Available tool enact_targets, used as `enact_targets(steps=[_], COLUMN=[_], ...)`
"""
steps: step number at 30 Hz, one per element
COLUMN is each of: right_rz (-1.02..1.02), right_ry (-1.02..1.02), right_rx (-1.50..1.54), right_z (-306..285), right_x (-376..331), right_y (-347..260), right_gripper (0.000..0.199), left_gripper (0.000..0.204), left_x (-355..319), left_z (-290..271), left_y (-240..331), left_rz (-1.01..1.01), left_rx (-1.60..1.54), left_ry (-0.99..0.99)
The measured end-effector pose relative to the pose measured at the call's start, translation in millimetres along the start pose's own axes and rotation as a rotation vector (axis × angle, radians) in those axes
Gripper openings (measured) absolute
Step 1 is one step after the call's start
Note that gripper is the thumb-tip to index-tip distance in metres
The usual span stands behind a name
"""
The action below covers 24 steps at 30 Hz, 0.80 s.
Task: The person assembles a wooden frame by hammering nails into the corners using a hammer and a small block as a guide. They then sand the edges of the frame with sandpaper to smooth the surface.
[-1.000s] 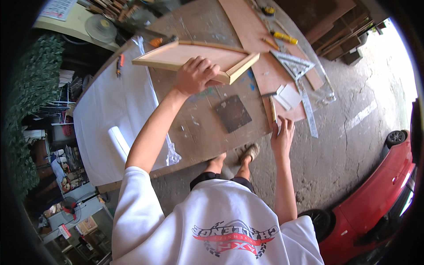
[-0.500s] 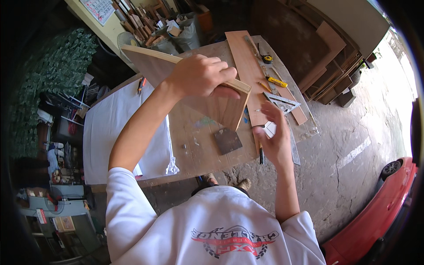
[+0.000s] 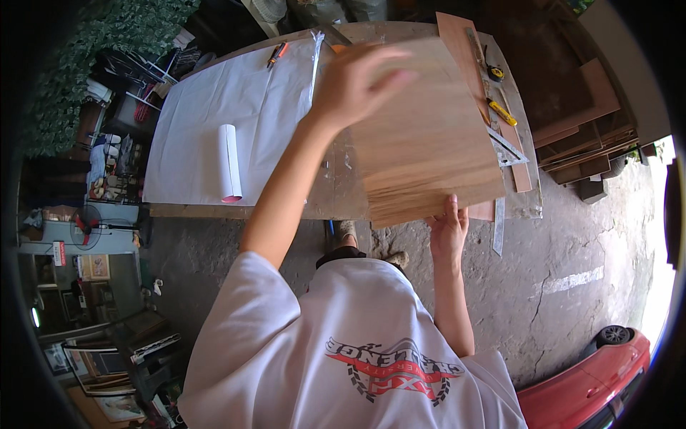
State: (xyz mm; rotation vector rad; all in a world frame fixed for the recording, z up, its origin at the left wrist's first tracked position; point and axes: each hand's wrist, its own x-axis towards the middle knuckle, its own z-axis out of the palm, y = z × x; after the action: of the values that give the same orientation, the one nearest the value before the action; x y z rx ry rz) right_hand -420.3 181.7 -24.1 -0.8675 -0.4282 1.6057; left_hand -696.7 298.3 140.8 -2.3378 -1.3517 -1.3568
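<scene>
A square plywood panel lies almost flat over the worktable, its near edge jutting past the table's front edge. My right hand grips that near edge close to the right corner, thumb on top and fingers underneath. Above the panel's far left part is my left hand, fingers apart and slightly blurred, holding nothing. To the panel's right are a long reddish wood strip, a tape measure, a yellow utility knife, a metal triangle square and a steel ruler, partly covered by the panel.
White paper covers the table's left side, with a rolled sheet and orange-handled pliers on it. Wood sheets lean at the far right. A red car stands at the lower right.
The panel has gone from tilted up in my left hand to nearly flat. My left hand has let go of it; my right hand, empty before, now grips its near edge.
</scene>
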Motion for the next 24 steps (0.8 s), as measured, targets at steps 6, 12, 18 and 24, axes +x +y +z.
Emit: enact_targets(steps=[6, 12, 18, 24], right_rz=[-0.051, 0.004, 0.084, 0.100], right_ry=[0.143, 0.262, 0.278, 0.203], right_rx=[0.026, 0.054, 0.151, 0.230], right_z=[-55, -45, -6, 5], right_x=[10, 22, 35, 37], right_y=[26, 87, 164, 210], right_gripper=[0.028, 0.035, 0.039, 0.042], left_gripper=[0.041, 0.052, 0.024, 0.021], left_x=[-239, -329, -351, -356], left_z=[-20, 50, 56, 24], left_y=[-101, -111, -132, -126], left_rz=[-0.993, -0.773, -0.685, -1.081], left_rx=[0.186, 0.239, 0.145, -0.235], left_ry=[-0.618, -0.545, -0.575, -0.289])
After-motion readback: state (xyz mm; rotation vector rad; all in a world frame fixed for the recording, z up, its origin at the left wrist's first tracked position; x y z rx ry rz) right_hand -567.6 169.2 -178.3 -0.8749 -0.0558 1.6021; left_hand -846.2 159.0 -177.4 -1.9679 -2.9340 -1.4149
